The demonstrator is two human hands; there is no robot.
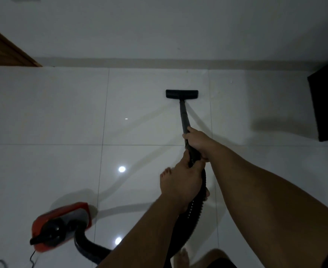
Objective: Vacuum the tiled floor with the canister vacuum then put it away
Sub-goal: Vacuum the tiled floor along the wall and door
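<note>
- Two bare hands grip one wand: the right hand [195,141] is closed around the black wand [184,118] at its upper end, and the left hand [180,183] is closed lower down, on the ribbed hose [195,207] just behind the handle.
- Long axis: the wand runs from the hands up and slightly left in the view, forward and away from the body, ending at the floor nozzle [181,94], whose wide bar lies crosswise to the wand.
- Nearer hand: the right hand sits closer to the nozzle, so it likely steers; the left appears to steady the hose.
- Nozzle position: flat on the glossy white tiled floor [62,113], near the skirting [159,61] but apart from it.
- Canister: the red-and-black canister vacuum [62,226] rests on the floor at lower left, well apart from the nozzle, with its hose curving towards the hands and a thin power cord [32,258] trailing from it.
- Judgement: vacuuming appears under way; putting away is not yet begun.
</note>
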